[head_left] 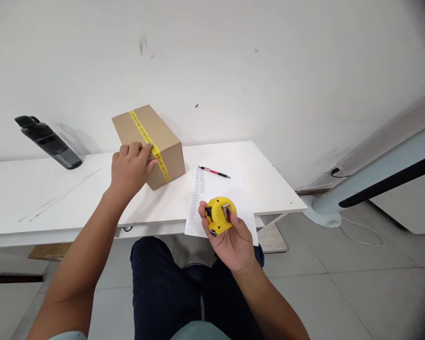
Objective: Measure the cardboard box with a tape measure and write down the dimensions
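Observation:
A closed brown cardboard box [163, 130] stands tilted in view on the white table, close to the wall. Yellow printed packing tape [140, 126] runs over its top and down its front face. My left hand [130, 165] grips the box's near top edge, fingers curled on top and the thumb at the front by the tape. In my right hand [233, 243], palm up, rests a yellow tape measure [220, 215] with the thumb and fingers around it. Below and behind it lies a sheet of paper [198, 208] with writing, overhanging the table's front edge. A red and black pen [215, 173] lies across the sheet.
A black bottle [53, 144] stands at the left of the white table [67, 203]. The wall [212, 71] rises directly behind. Right of the table's end, a pale upright column [375, 172] stands on a round base, with a cable on the tiled floor.

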The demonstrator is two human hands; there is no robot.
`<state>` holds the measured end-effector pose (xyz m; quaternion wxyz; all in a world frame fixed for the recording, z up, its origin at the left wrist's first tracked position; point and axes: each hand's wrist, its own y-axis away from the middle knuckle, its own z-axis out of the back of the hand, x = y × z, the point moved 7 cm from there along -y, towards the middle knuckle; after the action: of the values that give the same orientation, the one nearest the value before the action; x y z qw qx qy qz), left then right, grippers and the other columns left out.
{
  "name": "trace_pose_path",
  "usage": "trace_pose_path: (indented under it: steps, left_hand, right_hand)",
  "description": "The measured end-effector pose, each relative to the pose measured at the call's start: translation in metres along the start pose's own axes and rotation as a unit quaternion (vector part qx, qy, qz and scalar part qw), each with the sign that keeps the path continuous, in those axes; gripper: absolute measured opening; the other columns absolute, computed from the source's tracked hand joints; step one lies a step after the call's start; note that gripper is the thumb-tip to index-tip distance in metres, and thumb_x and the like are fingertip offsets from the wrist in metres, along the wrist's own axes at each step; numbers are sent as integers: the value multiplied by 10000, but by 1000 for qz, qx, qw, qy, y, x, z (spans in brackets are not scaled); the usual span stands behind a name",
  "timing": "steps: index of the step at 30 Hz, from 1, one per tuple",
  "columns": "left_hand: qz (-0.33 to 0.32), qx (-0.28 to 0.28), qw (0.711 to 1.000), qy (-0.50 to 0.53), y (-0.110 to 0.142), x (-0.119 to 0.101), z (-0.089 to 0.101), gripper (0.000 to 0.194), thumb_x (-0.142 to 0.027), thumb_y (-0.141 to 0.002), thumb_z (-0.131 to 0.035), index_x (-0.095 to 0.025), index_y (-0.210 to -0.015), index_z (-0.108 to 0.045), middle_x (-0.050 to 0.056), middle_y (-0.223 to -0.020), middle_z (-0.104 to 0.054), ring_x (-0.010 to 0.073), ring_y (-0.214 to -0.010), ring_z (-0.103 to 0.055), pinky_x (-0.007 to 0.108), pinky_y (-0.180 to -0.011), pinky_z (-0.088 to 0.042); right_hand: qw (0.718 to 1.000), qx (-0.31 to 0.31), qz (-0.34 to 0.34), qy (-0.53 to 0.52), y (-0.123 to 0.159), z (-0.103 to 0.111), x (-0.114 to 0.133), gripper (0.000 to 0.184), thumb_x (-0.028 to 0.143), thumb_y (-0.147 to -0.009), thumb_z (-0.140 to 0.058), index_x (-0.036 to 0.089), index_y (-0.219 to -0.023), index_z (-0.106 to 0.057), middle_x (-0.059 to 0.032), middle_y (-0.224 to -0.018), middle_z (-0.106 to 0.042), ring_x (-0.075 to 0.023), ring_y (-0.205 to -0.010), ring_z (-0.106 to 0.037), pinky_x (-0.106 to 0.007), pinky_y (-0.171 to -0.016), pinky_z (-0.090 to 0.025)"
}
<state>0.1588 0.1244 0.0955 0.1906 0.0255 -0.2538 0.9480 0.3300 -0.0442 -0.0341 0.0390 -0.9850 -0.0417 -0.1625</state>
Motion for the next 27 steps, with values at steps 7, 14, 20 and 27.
trace_pose_path:
  steps: [7, 14, 20, 27]
  left_hand:
    - [-53, 51, 997, 4, -24, 1, -8, 558, -543, -883, -671, -207, -1323, -595, 175, -1443, -542, 407, -1377, -463, 518, -1072, -410]
    - [6, 131, 991, 2, -42, 5, -14, 582, -571, -787, -732, -218, -1217, -561, 113, -1105, -728, 342, -1043, -690, 399, -832, -467]
    - [-40, 169, 984, -41, -12, 10, 7, 708, -594, -793, -741, -235, -1355, -504, 110, -1089, -753, 358, -952, -714, 371, -719, -459]
    - [-130, 2, 991, -17, 75, -14, 48, 678, -450, -909, -706, -187, -1483, -459, 199, -1494, -578, 410, -1383, -546, 510, -1046, -460]
  right_hand:
    - [1000, 2, -5, 7, -1, -1, -9, 322, 317, -785, -889, 218, -1077, -795, -28, -1160, -820, -141, -1114, -767, -193, -971, -607]
    - [999, -46, 11, 27, 3, 6, -9, 328, 342, -755, -917, 207, -1028, -795, -43, -1112, -826, -151, -1052, -782, -214, -920, -625]
    - [999, -50, -2, 12, 5, 8, -2, 419, 605, -766, -834, 202, -842, -752, -31, -817, -784, -140, -676, -705, -254, -624, -590]
    - [984, -60, 53, 162, 3, 9, 1, 490, 694, -771, -794, 218, -844, -702, 38, -574, -617, -73, -438, -422, -213, -463, -356]
